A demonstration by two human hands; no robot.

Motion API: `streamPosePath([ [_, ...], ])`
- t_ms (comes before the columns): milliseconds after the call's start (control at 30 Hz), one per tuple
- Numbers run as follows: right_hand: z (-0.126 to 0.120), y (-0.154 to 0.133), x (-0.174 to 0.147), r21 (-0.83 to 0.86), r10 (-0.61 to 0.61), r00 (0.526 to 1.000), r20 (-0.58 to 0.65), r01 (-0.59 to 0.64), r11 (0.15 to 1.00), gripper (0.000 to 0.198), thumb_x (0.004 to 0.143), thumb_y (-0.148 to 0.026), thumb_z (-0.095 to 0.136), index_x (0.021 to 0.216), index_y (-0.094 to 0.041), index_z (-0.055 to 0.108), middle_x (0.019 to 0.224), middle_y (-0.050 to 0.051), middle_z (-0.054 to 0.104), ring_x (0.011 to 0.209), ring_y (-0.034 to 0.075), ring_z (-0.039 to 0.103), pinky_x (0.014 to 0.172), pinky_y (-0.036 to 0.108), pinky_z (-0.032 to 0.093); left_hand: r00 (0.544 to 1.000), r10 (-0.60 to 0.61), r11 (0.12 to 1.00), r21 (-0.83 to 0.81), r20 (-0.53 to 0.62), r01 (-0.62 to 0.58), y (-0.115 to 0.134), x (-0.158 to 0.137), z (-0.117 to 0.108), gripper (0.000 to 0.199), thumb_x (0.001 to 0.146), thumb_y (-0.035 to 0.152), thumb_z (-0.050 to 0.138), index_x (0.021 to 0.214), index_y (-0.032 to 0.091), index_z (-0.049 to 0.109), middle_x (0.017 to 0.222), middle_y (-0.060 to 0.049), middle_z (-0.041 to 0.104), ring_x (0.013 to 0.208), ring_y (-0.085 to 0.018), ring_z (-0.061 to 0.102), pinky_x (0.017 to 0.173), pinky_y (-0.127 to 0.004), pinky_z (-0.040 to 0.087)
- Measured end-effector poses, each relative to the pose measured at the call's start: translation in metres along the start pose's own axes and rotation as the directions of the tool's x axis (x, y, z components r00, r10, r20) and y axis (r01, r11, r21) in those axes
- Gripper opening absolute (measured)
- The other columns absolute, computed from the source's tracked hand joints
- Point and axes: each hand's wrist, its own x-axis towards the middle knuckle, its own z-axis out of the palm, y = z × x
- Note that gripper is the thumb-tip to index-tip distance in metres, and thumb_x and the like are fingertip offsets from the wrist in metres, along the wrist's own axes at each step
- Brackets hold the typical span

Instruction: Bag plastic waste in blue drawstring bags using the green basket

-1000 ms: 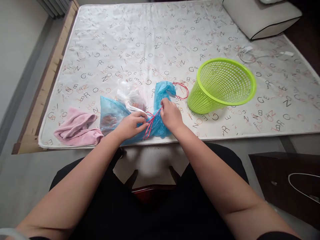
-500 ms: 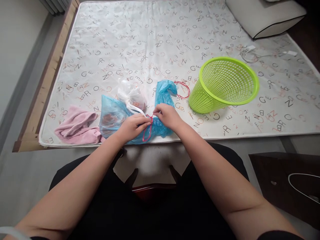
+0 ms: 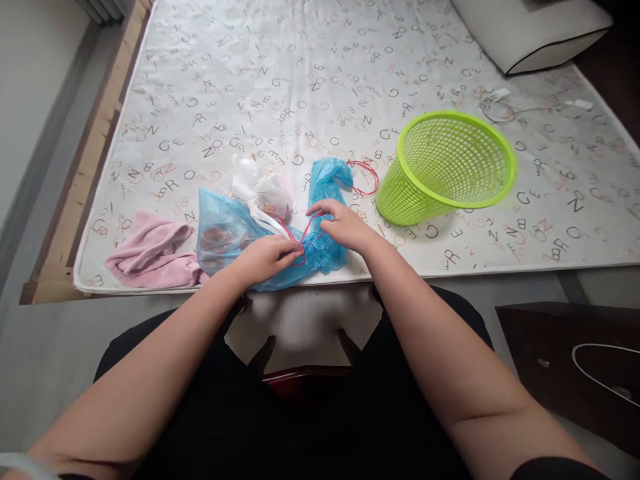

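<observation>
A blue plastic bag (image 3: 227, 230) with dark contents showing through lies near the mattress's front edge, its gathered neck towards the right. At that neck my left hand (image 3: 270, 258) is closed, thumb and finger pinching the red drawstring (image 3: 306, 231). Slightly higher, my right hand (image 3: 346, 225) has its fingers curled on another stretch of the same string, which runs taut between the hands. A tied white plastic bag (image 3: 263, 190) rests against the blue one. Behind my right hand, crumpled blue plastic (image 3: 327, 175) trails a loop of red string (image 3: 370, 175).
A lime-green mesh basket (image 3: 445, 167) leans on the letter-printed mattress (image 3: 240, 87) to the right. A pink cloth (image 3: 150, 253) lies at the left front. Farther back are a white cable (image 3: 500, 110) and a cream cushioned block (image 3: 540, 40).
My right hand has moved up and slightly right, away from my left, drawing out the red string. The small loop that hung below the left fingertips no longer shows there.
</observation>
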Motion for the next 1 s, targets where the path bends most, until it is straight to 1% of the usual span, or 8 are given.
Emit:
streamPosePath([
  [100, 0.007, -0.005, -0.005, -0.143, -0.161, 0.982, 0.094, 0.173, 0.974, 0.047, 0.078, -0.006, 0.055, 0.116, -0.027, 0.074, 0.139, 0.006, 0.064, 0.132, 0.027, 0.054, 0.11, 0.048, 0.041, 1.0, -0.008, 1.0, -0.024, -0.025, 0.007, -0.004, 0.0, 0.0, 0.027, 0.1, 0.039, 0.052, 0.103, 0.026, 0.075, 0.102, -0.005, 0.077, 0.095, -0.024, 0.07, 0.088, -0.036, 0.052],
  [167, 0.015, -0.007, -0.008, -0.255, -0.18, 0.969, 0.171, 0.22, 0.942, 0.039, 0.083, -0.01, 0.061, 0.114, -0.029, 0.075, 0.139, 0.006, 0.065, 0.135, 0.03, 0.051, 0.108, 0.05, 0.038, 1.0, 0.005, 0.999, -0.041, -0.03, -0.006, -0.002, 0.001, 0.0, 0.027, 0.101, 0.038, 0.051, 0.102, 0.025, 0.075, 0.099, -0.005, 0.077, 0.093, -0.023, 0.069, 0.087, -0.036, 0.052],
  [300, 0.02, -0.007, -0.009, -0.396, -0.118, 0.963, 0.242, 0.209, 0.894, 0.015, 0.089, -0.016, 0.065, 0.092, -0.025, 0.076, 0.104, 0.007, 0.076, 0.109, 0.029, 0.062, 0.096, 0.044, 0.04, 0.999, 0.009, 0.999, -0.039, -0.039, -0.011, 0.001, 0.002, -0.002, 0.027, 0.101, 0.037, 0.051, 0.102, 0.025, 0.074, 0.093, -0.004, 0.076, 0.09, -0.023, 0.068, 0.086, -0.035, 0.051],
  [467, 0.001, -0.001, -0.007, -0.396, -0.009, 0.995, -0.1, -0.032, 0.918, 0.015, 0.094, -0.02, 0.056, 0.096, -0.023, 0.071, 0.101, 0.009, 0.073, 0.093, 0.027, 0.063, 0.083, 0.039, 0.045, 1.0, -0.027, 0.999, -0.041, 0.0, 0.027, 0.0, 0.002, -0.002, 0.027, 0.101, 0.037, 0.05, 0.099, 0.024, 0.073, 0.093, -0.004, 0.075, 0.087, -0.022, 0.068, 0.081, -0.033, 0.049],
  [600, -0.012, 0.011, -0.003, -0.204, 0.161, 0.891, -0.425, -0.267, 0.942, 0.013, 0.091, -0.017, 0.051, 0.092, -0.022, 0.063, 0.088, 0.008, 0.067, 0.087, 0.026, 0.061, 0.081, 0.04, 0.048, 0.994, -0.073, 0.997, -0.03, 0.075, 0.076, -0.002, 0.0, 0.0, 0.024, 0.098, 0.039, 0.054, 0.093, 0.025, 0.072, 0.079, -0.002, 0.071, 0.072, -0.021, 0.064, 0.069, -0.031, 0.044],
  [700, -0.02, 0.019, 0.002, 0.063, 0.299, 0.777, -0.554, -0.319, 0.946, 0.007, 0.091, -0.021, 0.05, 0.091, -0.025, 0.056, 0.081, 0.003, 0.06, 0.081, 0.022, 0.062, 0.074, 0.035, 0.051, 0.982, -0.128, 0.99, -0.046, 0.138, 0.135, -0.006, -0.001, 0.004, 0.023, 0.092, 0.047, 0.061, 0.091, 0.027, 0.071, 0.067, 0.001, 0.064, 0.06, -0.019, 0.057, 0.061, -0.03, 0.039],
  [867, -0.029, 0.024, 0.011, 0.527, 0.526, 0.651, -0.547, -0.221, 0.821, 0.011, 0.088, -0.031, 0.052, 0.098, -0.028, 0.047, 0.077, -0.004, 0.051, 0.056, 0.013, 0.059, 0.049, 0.023, 0.046, 0.972, -0.216, 0.969, -0.099, 0.09, 0.225, -0.016, -0.001, 0.005, 0.026, 0.09, 0.051, 0.064, 0.08, 0.027, 0.067, 0.067, 0.0, 0.064, 0.061, -0.021, 0.058, 0.06, -0.03, 0.039],
  [1000, -0.038, 0.024, 0.013, 0.699, 0.634, 0.581, -0.51, -0.15, 0.699, 0.013, 0.088, -0.03, 0.048, 0.098, -0.03, 0.041, 0.075, -0.007, 0.046, 0.054, 0.012, 0.06, 0.047, 0.022, 0.048, 0.953, -0.3, 0.938, -0.167, 0.049, 0.304, -0.018, 0.003, 0.002, 0.037, 0.094, 0.051, 0.058, 0.069, 0.024, 0.064, 0.066, -0.001, 0.067, 0.064, -0.021, 0.06, 0.065, -0.031, 0.044],
])
